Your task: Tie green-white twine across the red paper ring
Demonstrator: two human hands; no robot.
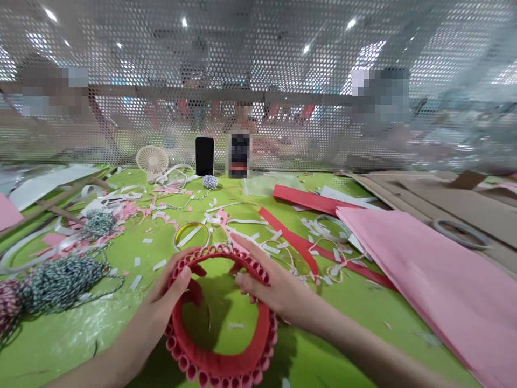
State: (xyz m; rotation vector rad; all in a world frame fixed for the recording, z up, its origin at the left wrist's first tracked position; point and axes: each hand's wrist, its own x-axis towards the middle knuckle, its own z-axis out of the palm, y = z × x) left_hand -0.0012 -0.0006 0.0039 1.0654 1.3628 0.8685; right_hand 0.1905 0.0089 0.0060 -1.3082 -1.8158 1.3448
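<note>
Both my hands hold a red paper ring (218, 366), which is edged with a frill of small rolled pink-red loops. My left hand (165, 299) grips its left side, with the thumb over the top of the band. My right hand (270, 288) reaches across from the right, and its fingers press on the upper right part of the ring. The green tabletop (81, 345) shows through the middle of the ring. My fingertips hide part of the inner band.
Balls of twisted twine (60, 283) lie to the left, among paper scraps. Red paper strips (299, 242) and a large pink paper stack (420, 275) lie to the right. Further back stand a phone (204, 156) and a small fan (152, 161) before a perforated metal screen (258, 48).
</note>
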